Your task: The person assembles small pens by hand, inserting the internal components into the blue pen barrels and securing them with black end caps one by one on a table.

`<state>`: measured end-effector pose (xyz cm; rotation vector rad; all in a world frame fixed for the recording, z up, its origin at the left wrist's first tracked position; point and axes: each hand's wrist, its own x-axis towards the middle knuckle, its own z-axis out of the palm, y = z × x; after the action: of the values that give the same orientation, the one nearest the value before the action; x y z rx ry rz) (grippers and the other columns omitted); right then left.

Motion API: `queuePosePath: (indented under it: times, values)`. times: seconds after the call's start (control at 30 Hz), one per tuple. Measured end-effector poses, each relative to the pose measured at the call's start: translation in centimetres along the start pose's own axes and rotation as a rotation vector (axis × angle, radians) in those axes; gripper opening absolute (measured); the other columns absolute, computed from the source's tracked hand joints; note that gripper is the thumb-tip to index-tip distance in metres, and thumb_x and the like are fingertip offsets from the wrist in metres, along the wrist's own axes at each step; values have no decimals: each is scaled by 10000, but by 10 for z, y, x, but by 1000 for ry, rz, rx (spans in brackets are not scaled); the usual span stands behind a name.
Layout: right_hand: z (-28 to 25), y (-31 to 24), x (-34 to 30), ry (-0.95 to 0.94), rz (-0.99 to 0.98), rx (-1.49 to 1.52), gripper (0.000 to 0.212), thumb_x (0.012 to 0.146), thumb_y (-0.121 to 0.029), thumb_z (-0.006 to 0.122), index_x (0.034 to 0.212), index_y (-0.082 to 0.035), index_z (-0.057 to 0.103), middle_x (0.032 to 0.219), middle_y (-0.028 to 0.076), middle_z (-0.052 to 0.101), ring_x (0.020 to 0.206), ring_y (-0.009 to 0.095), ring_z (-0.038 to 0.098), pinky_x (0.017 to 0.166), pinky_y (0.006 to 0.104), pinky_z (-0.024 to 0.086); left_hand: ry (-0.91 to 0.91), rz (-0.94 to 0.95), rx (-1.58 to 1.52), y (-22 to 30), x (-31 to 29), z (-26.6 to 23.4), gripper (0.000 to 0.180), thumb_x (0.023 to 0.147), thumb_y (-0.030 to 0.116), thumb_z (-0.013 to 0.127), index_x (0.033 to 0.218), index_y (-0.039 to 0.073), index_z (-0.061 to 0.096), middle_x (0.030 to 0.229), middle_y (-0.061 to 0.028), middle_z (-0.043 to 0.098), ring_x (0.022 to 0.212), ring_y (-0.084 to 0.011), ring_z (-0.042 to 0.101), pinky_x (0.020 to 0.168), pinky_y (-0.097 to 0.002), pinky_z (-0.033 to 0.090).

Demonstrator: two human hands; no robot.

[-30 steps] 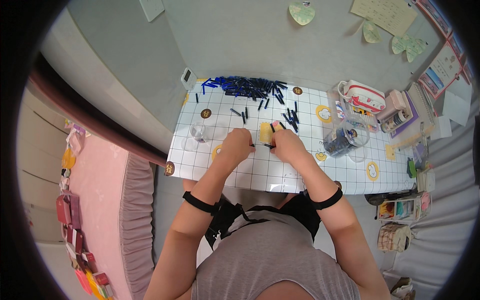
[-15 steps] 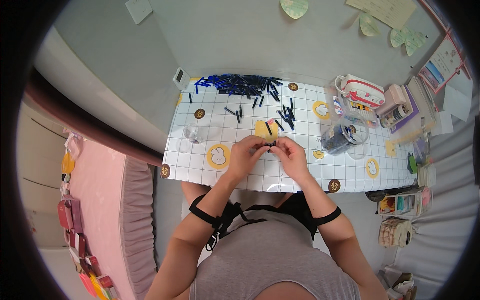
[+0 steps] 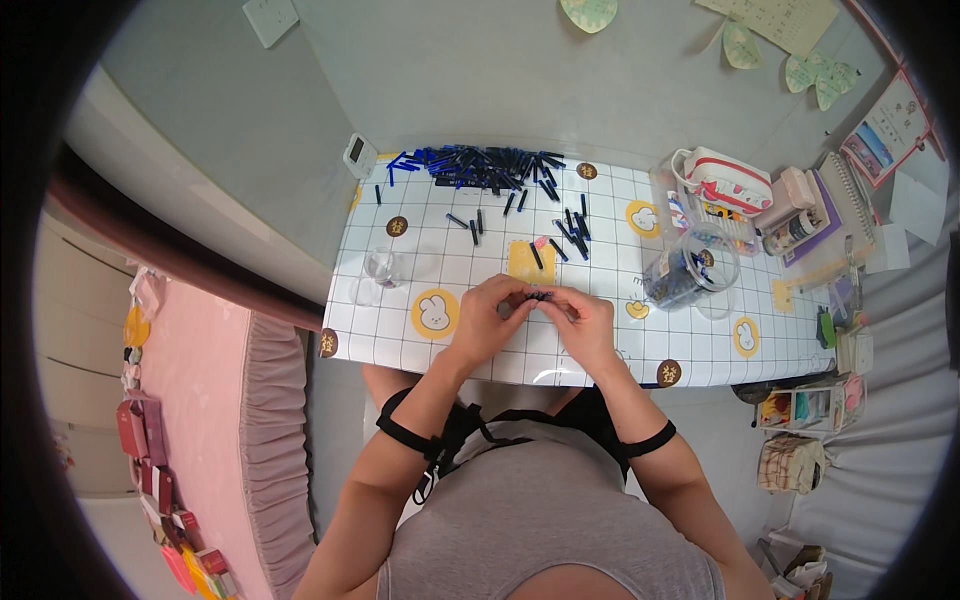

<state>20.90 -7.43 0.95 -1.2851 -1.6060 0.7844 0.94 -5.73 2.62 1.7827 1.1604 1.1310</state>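
My left hand [image 3: 495,312] and my right hand [image 3: 578,318] meet over the near middle of the table. Both pinch small dark ink cartridges [image 3: 538,295] between thumbs and fingertips; the fingers cover most of them, so how many there are I cannot tell. Just beyond lies a single dark cartridge [image 3: 536,256] on a yellow square print. A loose group of cartridges [image 3: 577,232] is spread to its right, and a few more [image 3: 475,232] lie to its left. Along the back edge rests a big heap of blue-black cartridges [image 3: 490,167].
At the right stands a clear plastic jar [image 3: 680,282] with dark blue cartridges inside. Behind it are a white and red pouch [image 3: 728,184], notebooks and a clear box. A small clear cup [image 3: 382,268] sits on the left of the gridded tabletop [image 3: 400,325], near a white digital clock [image 3: 358,155].
My fingertips have drawn closer together around the small cartridges, with the right fingers now covering more of them. The things on the table lie as before.
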Motion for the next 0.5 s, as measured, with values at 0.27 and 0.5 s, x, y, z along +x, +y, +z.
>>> queuePosePath:
  times: [0.27, 0.5]
  values:
    - [1, -6, 2, -19, -91, -39, 196, 922, -72, 865, 1109, -37, 818, 936, 112, 816, 696, 188, 725, 635, 293, 566, -62, 15, -61, -11, -3, -12, 211, 925, -51, 813, 1130, -35, 768, 1089, -114, 786, 968, -175, 781, 852, -296, 644]
    - [-1, -5, 4, -8, -159, -57, 188, 907, -84, 881, 1072, -22, 814, 1013, 109, 816, 732, 198, 714, 590, 299, 539, -109, -1, -100, -13, -2, -15, 217, 939, -71, 795, 1152, -41, 770, 1125, -108, 781, 994, -165, 771, 858, -294, 647]
